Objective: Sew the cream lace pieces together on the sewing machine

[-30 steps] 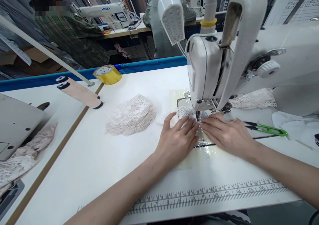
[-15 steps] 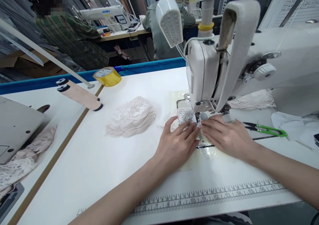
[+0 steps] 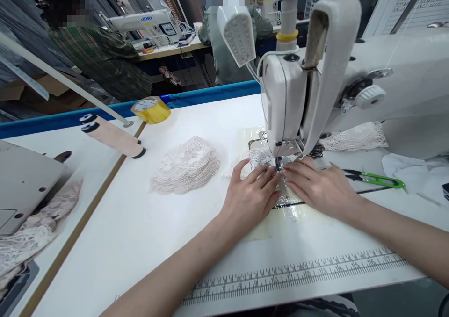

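in the head view, a lace piece point(image 3: 260, 157) is set at the presser foot point(image 3: 278, 163), touched by the left hand point(image 3: 247, 197), its fingers loosely fanned. the right hand point(image 3: 320, 186) is laid just beside, fingers together; whether anything is pinched there cannot be told.

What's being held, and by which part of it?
Can't tell: the left hand lies at the near edge of the lace piece, the right hand beside the presser foot; the fingers hide any grip.
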Demonstrator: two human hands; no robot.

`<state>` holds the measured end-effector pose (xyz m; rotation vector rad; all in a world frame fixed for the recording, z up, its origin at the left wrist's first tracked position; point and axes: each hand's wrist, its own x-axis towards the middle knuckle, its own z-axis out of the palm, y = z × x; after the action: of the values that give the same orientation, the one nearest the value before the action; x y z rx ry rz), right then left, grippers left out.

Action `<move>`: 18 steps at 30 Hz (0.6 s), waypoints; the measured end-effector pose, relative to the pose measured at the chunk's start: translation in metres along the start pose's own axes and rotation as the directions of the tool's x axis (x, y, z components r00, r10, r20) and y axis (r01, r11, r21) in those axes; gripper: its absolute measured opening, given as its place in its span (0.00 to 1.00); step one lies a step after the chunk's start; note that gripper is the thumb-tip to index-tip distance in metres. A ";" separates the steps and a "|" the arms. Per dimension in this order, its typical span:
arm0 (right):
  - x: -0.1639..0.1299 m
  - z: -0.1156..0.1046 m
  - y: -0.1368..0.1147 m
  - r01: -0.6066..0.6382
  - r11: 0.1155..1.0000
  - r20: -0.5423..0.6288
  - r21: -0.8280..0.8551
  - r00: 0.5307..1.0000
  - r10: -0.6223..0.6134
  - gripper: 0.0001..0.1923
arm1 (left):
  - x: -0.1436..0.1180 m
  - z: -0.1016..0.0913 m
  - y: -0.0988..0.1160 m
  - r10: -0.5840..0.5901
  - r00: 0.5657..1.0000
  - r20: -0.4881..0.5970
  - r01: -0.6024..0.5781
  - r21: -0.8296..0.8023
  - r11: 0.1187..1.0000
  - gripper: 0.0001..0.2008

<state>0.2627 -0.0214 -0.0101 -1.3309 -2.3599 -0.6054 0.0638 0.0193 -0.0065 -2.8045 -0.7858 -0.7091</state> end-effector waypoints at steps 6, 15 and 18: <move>-0.002 0.003 0.000 -0.024 0.999 0.027 -0.025 0.999 0.025 0.16 | 0.001 0.002 -0.002 -0.009 1.000 0.013 0.009 -0.014 1.000 0.12; -0.001 0.002 -0.001 -0.024 0.998 0.037 -0.052 0.999 0.026 0.17 | 0.000 0.003 -0.004 -0.009 1.000 0.010 0.009 -0.014 1.000 0.13; 0.000 0.002 -0.001 -0.021 0.999 0.033 -0.038 0.999 0.022 0.16 | 0.000 0.002 -0.004 -0.015 1.000 0.016 0.015 -0.018 1.000 0.13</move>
<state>0.2615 -0.0204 -0.0122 -1.3909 -2.3689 -0.6290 0.0622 0.0231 -0.0084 -2.8268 -0.8080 -0.7003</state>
